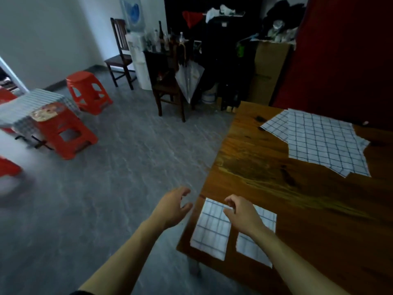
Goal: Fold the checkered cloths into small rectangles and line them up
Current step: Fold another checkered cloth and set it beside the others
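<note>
Both folded cloths (209, 229) lie lengthwise near the table (297, 199) corner, hands empty

Counts: 2 folded checkered cloths, one (210, 229) beside the other (258, 241), on wooden table (308, 205). 2 unfolded cloths, overlapping: top one (325, 141), under one (275, 124). 2 hands: left (173, 206), right (242, 216). At least 4 red plastic stools; clearest 2: (89, 92), (63, 133). 2 dark wooden chairs: (121, 54), (170, 86). 1 cardboard box (270, 71). 1 water dispenser (138, 60).
</note>
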`<act>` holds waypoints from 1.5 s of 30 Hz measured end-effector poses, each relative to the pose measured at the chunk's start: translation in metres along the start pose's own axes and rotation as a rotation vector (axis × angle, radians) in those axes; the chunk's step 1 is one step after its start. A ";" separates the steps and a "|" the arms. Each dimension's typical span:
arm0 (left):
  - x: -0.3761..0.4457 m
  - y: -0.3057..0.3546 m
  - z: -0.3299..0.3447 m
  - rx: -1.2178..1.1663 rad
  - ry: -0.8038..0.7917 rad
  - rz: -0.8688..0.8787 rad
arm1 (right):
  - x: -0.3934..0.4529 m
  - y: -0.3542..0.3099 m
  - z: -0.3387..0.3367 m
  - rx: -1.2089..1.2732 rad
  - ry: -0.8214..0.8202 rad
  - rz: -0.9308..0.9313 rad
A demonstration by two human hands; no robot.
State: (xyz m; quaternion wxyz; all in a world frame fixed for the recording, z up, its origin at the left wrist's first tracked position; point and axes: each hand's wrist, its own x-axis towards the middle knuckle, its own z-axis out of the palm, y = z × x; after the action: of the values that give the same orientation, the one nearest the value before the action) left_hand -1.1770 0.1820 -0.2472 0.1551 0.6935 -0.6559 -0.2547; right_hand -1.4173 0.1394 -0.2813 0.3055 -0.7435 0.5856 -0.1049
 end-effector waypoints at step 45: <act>0.526 -0.177 -0.247 0.042 -0.039 0.429 | 0.498 -0.201 -0.041 -0.152 0.304 0.194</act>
State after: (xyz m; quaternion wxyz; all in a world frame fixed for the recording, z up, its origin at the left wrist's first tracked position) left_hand -0.8868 -0.3507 -0.2202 0.1786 0.5362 -0.7964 -0.2153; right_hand -1.1307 -0.3140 -0.2333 0.1650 -0.6802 0.7000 -0.1415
